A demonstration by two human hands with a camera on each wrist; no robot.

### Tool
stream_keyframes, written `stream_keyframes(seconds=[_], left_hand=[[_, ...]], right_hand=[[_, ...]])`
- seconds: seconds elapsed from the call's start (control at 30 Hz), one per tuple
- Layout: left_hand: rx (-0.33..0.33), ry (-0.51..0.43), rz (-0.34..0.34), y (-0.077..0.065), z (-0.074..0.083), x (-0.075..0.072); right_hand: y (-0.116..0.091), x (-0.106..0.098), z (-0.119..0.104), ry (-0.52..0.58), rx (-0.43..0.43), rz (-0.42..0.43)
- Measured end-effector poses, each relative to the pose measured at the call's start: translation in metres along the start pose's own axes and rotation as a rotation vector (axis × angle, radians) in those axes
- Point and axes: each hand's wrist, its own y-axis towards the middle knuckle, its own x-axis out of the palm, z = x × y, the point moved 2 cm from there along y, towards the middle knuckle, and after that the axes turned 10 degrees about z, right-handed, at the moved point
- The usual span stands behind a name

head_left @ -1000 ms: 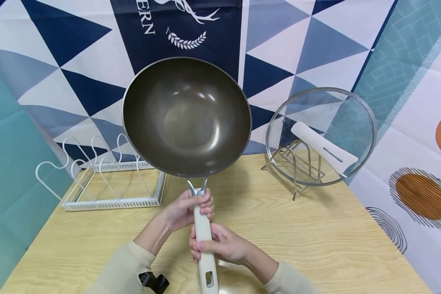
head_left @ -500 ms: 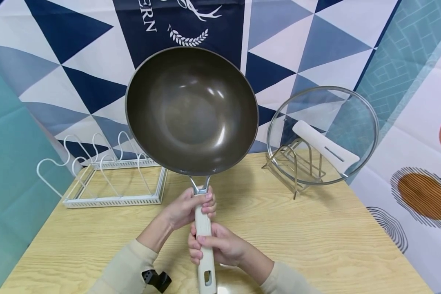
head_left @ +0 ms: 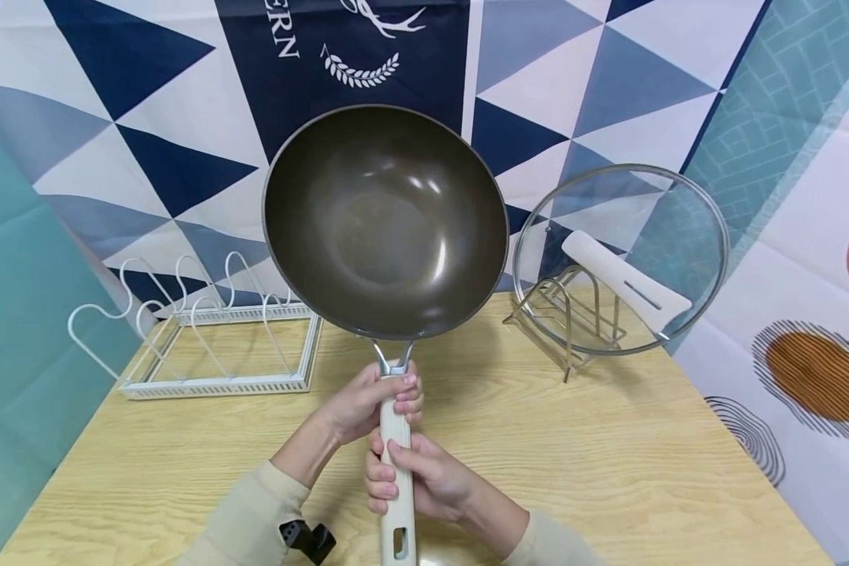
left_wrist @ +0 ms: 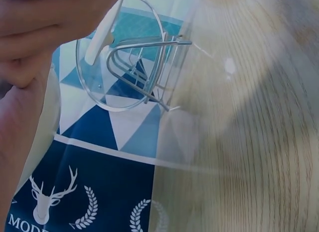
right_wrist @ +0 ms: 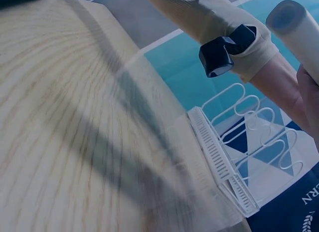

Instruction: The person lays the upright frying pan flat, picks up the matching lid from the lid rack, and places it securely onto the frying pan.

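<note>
A deep wok (head_left: 385, 228) with a dark brown inside is held up above the table, its open side facing me. Its cream handle (head_left: 398, 523) points down toward me. My left hand (head_left: 376, 401) grips the handle near the metal fork under the bowl. Just below, my right hand (head_left: 420, 475) holds the same handle, thumb lying along its front. In the left wrist view the curled fingers (left_wrist: 45, 32) show beside a pale strip of the wok's outside (left_wrist: 42, 127). The end of the handle (right_wrist: 291, 22) shows in the right wrist view.
At the left stands a white wire rack (head_left: 215, 385) with several loops. A small metal stand (head_left: 567, 330) at the back right bears a glass lid (head_left: 693, 259) with a white handle. The wooden table (head_left: 608, 472) meets a patterned wall cloth (head_left: 523, 71) behind.
The wok has shifted a little to the right, rising first and then sinking slightly. Both hands have kept hold of its handle, and the rack and lid stand as before.
</note>
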Motion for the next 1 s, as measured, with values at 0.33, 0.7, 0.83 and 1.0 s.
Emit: stream_keyframes(seconds=[0.33, 0.7, 0.83, 1.0], left_hand=[[-0.031, -0.096, -0.031, 0.002, -0.003, 0.005], [-0.06, -0.076, 0.005, -0.002, -0.008, 0.001], [-0.064, -0.069, 0.0, -0.001, -0.009, 0.002], [-0.077, -0.078, -0.019, 0.001, -0.009, 0.003]], right_hand=[[-0.01, 0.0, -0.005, -0.075, 0.003, 0.052], [-0.013, -0.004, -0.002, -0.143, 0.018, 0.081], [-0.015, -0.004, -0.005, -0.157, 0.022, 0.092], [-0.017, -0.004, -0.008, -0.148, 0.048, 0.101]])
